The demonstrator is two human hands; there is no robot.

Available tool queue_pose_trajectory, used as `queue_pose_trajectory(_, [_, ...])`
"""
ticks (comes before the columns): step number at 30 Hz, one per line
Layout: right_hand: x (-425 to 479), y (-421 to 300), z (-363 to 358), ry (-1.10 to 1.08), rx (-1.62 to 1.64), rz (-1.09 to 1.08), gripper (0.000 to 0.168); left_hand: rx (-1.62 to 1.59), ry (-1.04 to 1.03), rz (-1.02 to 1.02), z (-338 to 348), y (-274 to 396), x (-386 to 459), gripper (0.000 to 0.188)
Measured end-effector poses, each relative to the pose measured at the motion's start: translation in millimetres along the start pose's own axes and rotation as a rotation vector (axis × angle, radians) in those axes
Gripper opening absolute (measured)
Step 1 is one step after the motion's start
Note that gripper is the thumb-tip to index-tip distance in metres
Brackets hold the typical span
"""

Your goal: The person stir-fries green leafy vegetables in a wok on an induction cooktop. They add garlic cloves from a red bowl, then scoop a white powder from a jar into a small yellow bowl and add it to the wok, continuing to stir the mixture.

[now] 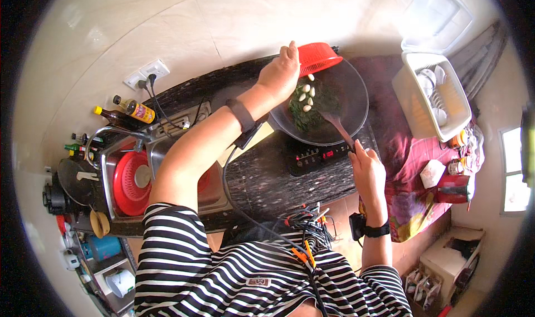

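My left hand (279, 71) holds a red plastic strainer basket (319, 57) tilted on its side over the wok (355, 108). Several whitish pieces that look like peeled garlic cloves (306, 89) show just below its rim, above dark leafy greens (303, 116). My right hand (368, 168) grips the handle of a wooden spatula (339, 129), whose blade rests among the greens. Beneath the wok is an induction cooktop (319, 156) with a lit red display.
At left are a steel double sink (107, 183) holding a red colander (125, 187), sauce bottles (140, 111) and a wall socket with plugs (152, 71). To the right stands a lidded dish box (411, 103) on a red cloth (388, 149). Cables (246, 218) hang before my torso.
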State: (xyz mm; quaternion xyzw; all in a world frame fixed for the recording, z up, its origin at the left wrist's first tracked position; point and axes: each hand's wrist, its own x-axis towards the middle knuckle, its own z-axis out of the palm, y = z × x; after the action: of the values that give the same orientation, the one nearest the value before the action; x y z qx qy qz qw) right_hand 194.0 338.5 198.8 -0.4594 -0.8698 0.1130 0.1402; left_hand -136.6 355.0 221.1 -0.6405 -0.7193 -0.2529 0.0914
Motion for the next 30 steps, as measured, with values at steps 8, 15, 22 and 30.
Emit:
queue_pose_trajectory(8, [24,-10,-2,-0.026,-0.025,-0.056,0.038,-0.172,0.039,-0.203,-25,-16,-3,0.054])
queue_pose_trajectory(15, [34,-19,-10,-0.045,-0.125,-0.070,0.038,-0.230,0.062,-0.108,-19,-6,-2,0.052])
queue_pose_trajectory(22, [76,-34,6,-0.020,-0.176,-0.278,0.037,-0.646,0.131,-0.516,-108,-41,-52,0.042])
queue_pose_trajectory(30, [138,-61,44,-0.104,-0.317,-0.459,0.037,-0.866,0.153,-0.971,-126,-109,-217,0.051])
